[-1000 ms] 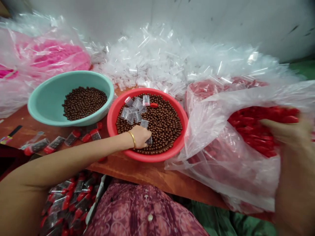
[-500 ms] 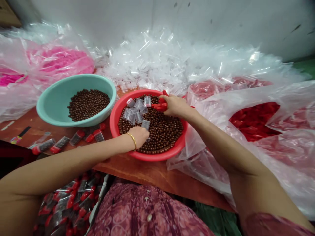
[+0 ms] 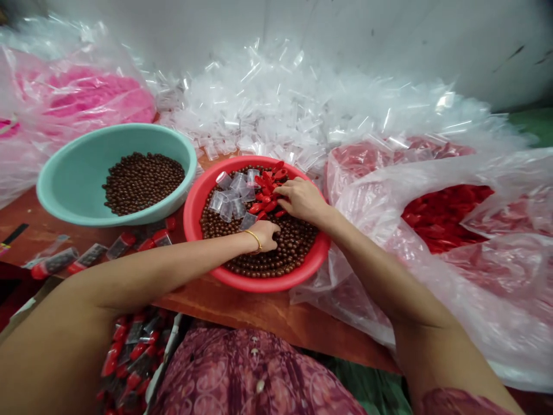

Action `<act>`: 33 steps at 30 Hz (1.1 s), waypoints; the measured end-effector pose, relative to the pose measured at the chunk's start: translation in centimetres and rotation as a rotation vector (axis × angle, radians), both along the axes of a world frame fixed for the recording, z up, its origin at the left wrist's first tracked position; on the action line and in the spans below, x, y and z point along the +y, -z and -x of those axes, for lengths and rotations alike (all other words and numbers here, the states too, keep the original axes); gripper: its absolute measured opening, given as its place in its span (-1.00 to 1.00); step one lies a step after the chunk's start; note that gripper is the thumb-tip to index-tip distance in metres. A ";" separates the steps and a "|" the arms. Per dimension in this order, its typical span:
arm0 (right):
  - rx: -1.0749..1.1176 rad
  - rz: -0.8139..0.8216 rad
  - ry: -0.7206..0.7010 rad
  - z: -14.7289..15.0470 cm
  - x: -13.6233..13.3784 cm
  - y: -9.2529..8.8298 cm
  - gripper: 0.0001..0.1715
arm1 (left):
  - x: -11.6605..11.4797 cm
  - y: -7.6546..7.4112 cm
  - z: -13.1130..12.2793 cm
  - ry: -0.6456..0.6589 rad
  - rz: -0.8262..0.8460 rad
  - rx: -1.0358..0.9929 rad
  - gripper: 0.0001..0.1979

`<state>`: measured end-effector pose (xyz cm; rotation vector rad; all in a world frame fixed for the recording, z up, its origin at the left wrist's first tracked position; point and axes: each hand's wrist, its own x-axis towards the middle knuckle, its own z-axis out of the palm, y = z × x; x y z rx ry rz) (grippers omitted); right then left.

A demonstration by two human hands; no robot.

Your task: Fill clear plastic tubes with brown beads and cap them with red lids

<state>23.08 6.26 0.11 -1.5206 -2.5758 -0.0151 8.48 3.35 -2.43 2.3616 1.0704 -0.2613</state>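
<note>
Small red plastic caps lie heaped on round brown beads in the red plastic basin, probably to stay within both hands' reach. The right hand touches them; the left hand, apart, curls beside clear plastic tubes. Whether either grips something, I cannot tell.

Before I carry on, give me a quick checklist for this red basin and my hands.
Brown beads in the red basin: ok, plenty.
Clear plastic tubes: ok, clustered on the beads.
Red caps: ok, heaped beside the tubes.
Left hand: cannot tell whether it grips a tube.
Right hand: cannot tell whether it holds caps.
More beads in the teal basin: ok.
</note>
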 end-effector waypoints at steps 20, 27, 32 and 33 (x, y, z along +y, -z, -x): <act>-0.149 -0.138 -0.261 2.4 -1.4 1.4 -0.84 | -1.4 -2.2 5.5 -0.524 0.932 -1.309 -0.56; 0.837 0.160 0.262 0.4 -3.7 0.0 -0.78 | -1.0 -1.9 6.0 -0.485 1.019 -1.191 -0.60; 1.338 0.646 0.131 1.5 -5.2 -1.5 -0.64 | -1.3 -2.4 6.1 -0.452 1.097 -1.150 -0.64; 1.318 0.664 0.078 1.8 -5.3 -1.9 -0.59 | -1.3 -2.5 6.2 -0.441 1.110 -1.149 -0.64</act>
